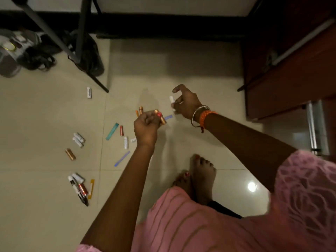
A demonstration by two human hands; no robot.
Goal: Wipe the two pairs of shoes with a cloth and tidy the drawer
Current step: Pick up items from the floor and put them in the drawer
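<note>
Right now your left hand [145, 128] is curled round a copper tube [161, 118], with more small copper and orange tubes [141, 110] sticking out above the fist, so its fingers are closed on that bunch. Your right hand [187, 104], the one with the bangle and orange thread [201, 115] at the wrist, pinches a small white tube [171, 100] between thumb side and lower fingers while the forefinger hooks up and away, loose. Both hands hover over the tiled floor [45, 115], near each other but apart. Scattered on the floor to your left: a teal strip [112, 131] just beside a copper tube [121, 130], white tubes [125, 142] near your left wrist, two more white tubes [78, 139], a lone copper tube [70, 154], a blue strip [122, 158], a black marker [78, 190] touching a red-and-white tube and a yellow strip [91, 188], and one white tube [89, 92] further off by the black stand leg [94, 80]. Shoes [12, 44] sit far left at the wall, blurred, beside dark cables. The wooden drawer unit [291, 73] stands at your right, with a metal handle [311, 124] on its front; can't tell if a drawer is pulled out. Your bare feet [200, 175] rest on the floor below the hands.
</note>
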